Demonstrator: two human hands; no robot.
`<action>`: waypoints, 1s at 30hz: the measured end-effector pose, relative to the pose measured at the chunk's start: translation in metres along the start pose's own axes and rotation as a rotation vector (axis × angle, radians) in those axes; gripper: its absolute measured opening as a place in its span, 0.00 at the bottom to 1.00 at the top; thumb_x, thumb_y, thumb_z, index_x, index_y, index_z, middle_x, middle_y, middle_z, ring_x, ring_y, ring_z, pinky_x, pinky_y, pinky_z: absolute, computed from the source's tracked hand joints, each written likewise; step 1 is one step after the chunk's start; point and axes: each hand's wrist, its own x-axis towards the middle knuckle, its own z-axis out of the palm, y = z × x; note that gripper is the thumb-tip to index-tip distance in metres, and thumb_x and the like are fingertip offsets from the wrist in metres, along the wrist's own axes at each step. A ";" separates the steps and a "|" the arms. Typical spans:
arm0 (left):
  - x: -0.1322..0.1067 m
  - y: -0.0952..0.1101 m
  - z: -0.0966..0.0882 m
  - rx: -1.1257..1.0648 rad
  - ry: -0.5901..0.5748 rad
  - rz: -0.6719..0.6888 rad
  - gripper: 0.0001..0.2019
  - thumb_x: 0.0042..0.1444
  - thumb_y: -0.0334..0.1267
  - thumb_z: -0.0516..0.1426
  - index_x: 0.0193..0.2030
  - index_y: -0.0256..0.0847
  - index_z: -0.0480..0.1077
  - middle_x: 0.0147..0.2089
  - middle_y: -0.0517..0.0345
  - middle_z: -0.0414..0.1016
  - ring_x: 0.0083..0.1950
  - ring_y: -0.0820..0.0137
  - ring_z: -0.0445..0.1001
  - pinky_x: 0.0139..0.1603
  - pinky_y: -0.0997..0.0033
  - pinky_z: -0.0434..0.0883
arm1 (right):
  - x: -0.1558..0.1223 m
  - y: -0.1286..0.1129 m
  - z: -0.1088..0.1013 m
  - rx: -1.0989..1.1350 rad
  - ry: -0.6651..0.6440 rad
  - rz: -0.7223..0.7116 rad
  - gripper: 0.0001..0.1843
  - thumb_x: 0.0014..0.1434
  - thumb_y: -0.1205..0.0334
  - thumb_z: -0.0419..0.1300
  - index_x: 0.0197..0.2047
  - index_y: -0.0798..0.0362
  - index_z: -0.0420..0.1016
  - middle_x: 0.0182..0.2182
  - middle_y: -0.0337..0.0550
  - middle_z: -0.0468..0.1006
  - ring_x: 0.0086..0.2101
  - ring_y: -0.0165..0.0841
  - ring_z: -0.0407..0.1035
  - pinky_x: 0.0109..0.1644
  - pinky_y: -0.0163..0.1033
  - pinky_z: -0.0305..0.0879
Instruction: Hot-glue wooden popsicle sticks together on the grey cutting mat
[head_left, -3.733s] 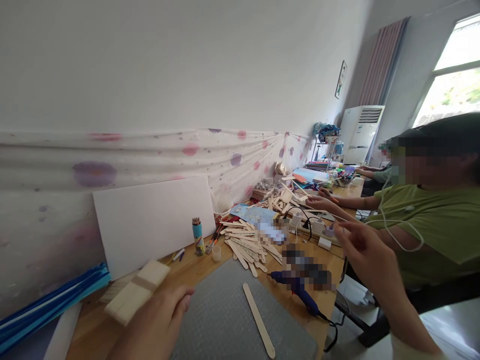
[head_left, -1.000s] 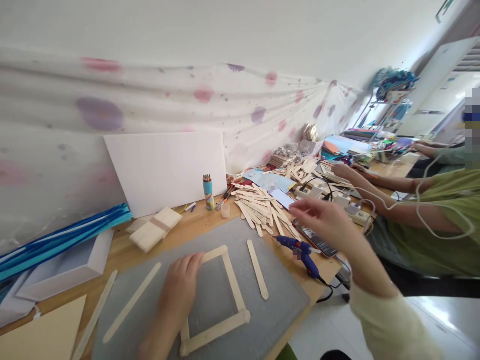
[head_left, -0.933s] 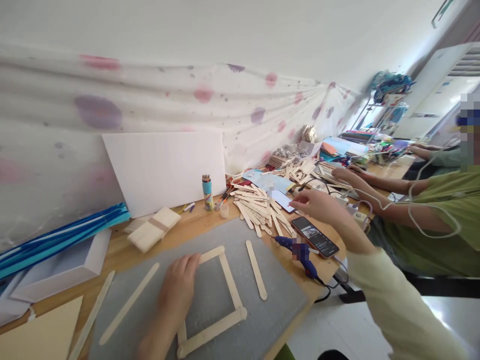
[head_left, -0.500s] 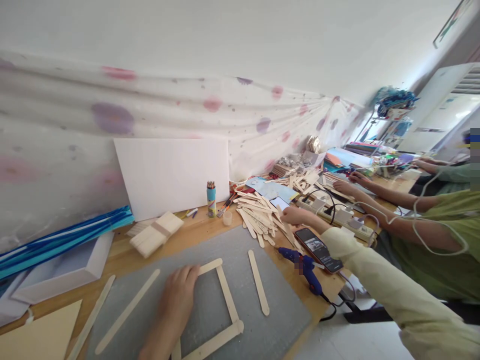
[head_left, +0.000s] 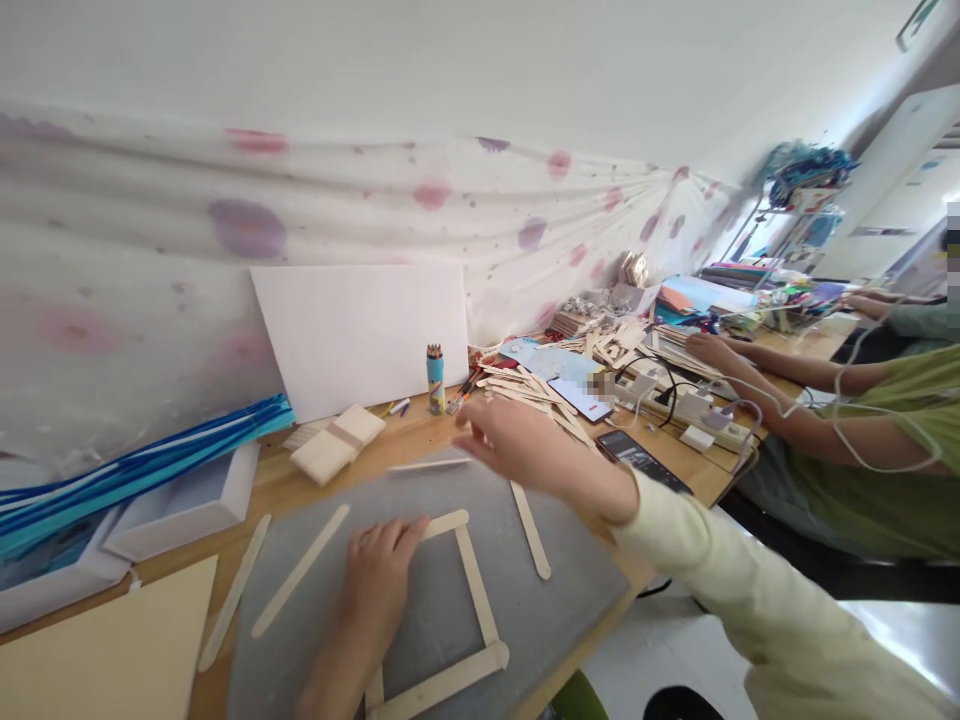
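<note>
Right hand [head_left: 517,440] swung left, pinching flat wooden stick [head_left: 427,465]; left [head_left: 379,575] over rectangular stick frame [head_left: 478,585], grip unclear.

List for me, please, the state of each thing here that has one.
Stick frame: flat on the mat, partly covered
Left hand: resting on the stick frame
Right hand: raised, holding a loose stick
Pencil tube: upright, open, filled
White board: propped upright
Stick bundle: banded, lying down
Power strip: plugs inserted
Nearer phone: face up, screen lit
</note>
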 end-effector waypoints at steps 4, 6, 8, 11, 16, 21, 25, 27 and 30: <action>-0.013 -0.012 -0.006 -0.019 0.105 0.043 0.28 0.57 0.19 0.44 0.56 0.45 0.73 0.43 0.52 0.80 0.42 0.63 0.77 0.44 0.62 0.71 | -0.061 -0.029 0.050 0.133 -0.045 0.043 0.18 0.59 0.59 0.65 0.50 0.57 0.73 0.47 0.58 0.77 0.46 0.49 0.72 0.49 0.48 0.65; -0.017 -0.011 -0.009 -0.044 0.207 0.091 0.26 0.58 0.19 0.44 0.55 0.44 0.72 0.42 0.53 0.79 0.42 0.64 0.76 0.44 0.63 0.71 | -0.080 -0.036 0.084 0.404 0.004 0.179 0.21 0.60 0.65 0.62 0.56 0.58 0.68 0.49 0.58 0.77 0.47 0.46 0.72 0.48 0.46 0.66; -0.019 -0.007 -0.015 -0.057 0.284 0.128 0.25 0.58 0.19 0.44 0.55 0.43 0.70 0.41 0.55 0.79 0.40 0.65 0.76 0.42 0.64 0.71 | -0.086 -0.038 0.113 0.770 0.055 0.277 0.17 0.64 0.67 0.54 0.56 0.55 0.65 0.38 0.48 0.80 0.37 0.38 0.75 0.39 0.40 0.67; -0.021 0.002 -0.026 -0.033 0.312 0.148 0.25 0.59 0.19 0.43 0.55 0.43 0.69 0.38 0.56 0.78 0.38 0.66 0.75 0.40 0.66 0.70 | -0.079 -0.038 0.137 1.124 0.131 0.328 0.13 0.65 0.63 0.50 0.51 0.54 0.67 0.26 0.38 0.74 0.25 0.33 0.71 0.27 0.35 0.62; -0.018 0.022 -0.041 -0.018 0.308 0.131 0.14 0.68 0.32 0.46 0.53 0.38 0.69 0.39 0.52 0.77 0.38 0.63 0.75 0.40 0.62 0.71 | -0.063 -0.040 0.142 1.235 0.088 0.271 0.12 0.64 0.58 0.51 0.41 0.54 0.71 0.21 0.33 0.68 0.20 0.29 0.64 0.23 0.32 0.58; -0.007 0.042 -0.040 -0.144 0.336 0.094 0.13 0.69 0.41 0.48 0.48 0.38 0.70 0.38 0.52 0.76 0.38 0.64 0.76 0.38 0.65 0.74 | -0.069 -0.044 0.146 1.223 0.088 0.209 0.06 0.57 0.67 0.55 0.34 0.54 0.74 0.19 0.30 0.62 0.21 0.25 0.54 0.24 0.31 0.49; -0.004 0.049 -0.035 -0.151 0.334 0.084 0.12 0.70 0.38 0.47 0.47 0.38 0.70 0.37 0.54 0.76 0.38 0.67 0.76 0.38 0.69 0.75 | -0.074 -0.043 0.141 1.220 0.094 0.195 0.09 0.60 0.64 0.55 0.38 0.55 0.76 0.20 0.31 0.63 0.22 0.26 0.54 0.25 0.31 0.49; -0.006 0.051 -0.034 -0.129 0.346 0.081 0.11 0.70 0.37 0.48 0.49 0.37 0.70 0.37 0.52 0.77 0.38 0.66 0.76 0.37 0.68 0.76 | -0.075 -0.044 0.136 1.187 0.088 0.183 0.09 0.61 0.65 0.54 0.37 0.55 0.76 0.21 0.33 0.67 0.22 0.26 0.58 0.26 0.31 0.52; -0.009 0.051 -0.034 -0.118 0.366 0.079 0.11 0.70 0.35 0.48 0.51 0.36 0.69 0.38 0.52 0.77 0.38 0.66 0.77 0.37 0.67 0.76 | -0.074 -0.047 0.130 1.122 0.086 0.164 0.11 0.62 0.67 0.52 0.37 0.55 0.76 0.24 0.36 0.73 0.24 0.27 0.63 0.28 0.32 0.56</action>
